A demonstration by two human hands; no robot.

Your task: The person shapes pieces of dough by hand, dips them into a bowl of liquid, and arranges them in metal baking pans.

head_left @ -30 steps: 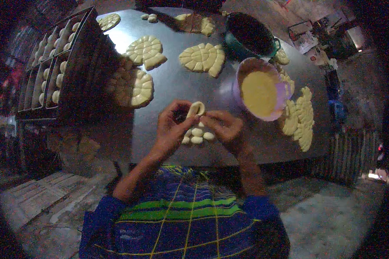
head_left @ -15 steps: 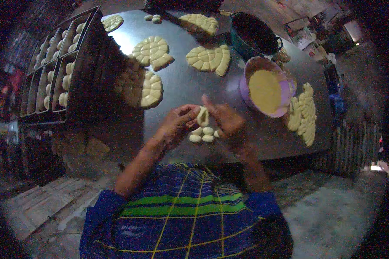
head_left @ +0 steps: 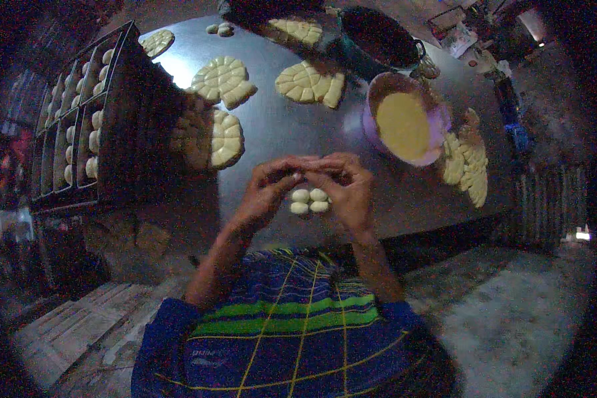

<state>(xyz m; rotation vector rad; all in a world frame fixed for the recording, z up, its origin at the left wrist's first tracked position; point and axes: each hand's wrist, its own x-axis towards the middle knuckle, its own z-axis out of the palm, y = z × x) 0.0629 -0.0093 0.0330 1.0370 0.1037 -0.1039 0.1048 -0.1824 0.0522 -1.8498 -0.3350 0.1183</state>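
My left hand and my right hand meet over the near part of the metal table. Their fingers are closed and pressed together around a piece of dough, which they almost wholly hide. Just below the fingers several small pale dough balls lie close together on the metal. Right of my right hand stands a purple bowl, tilted, with a thick yellow mixture inside.
Scored flat dough rounds lie across the far and left table. A dark rack with dough balls in its compartments stands at the left. Behind the bowl sits a large dark pot. Dough pieces are bunched at the right.
My right hand has come in against my left, and both sets of fingers now close over the hollowed dough piece that showed in my left hand. The view has shifted slightly.
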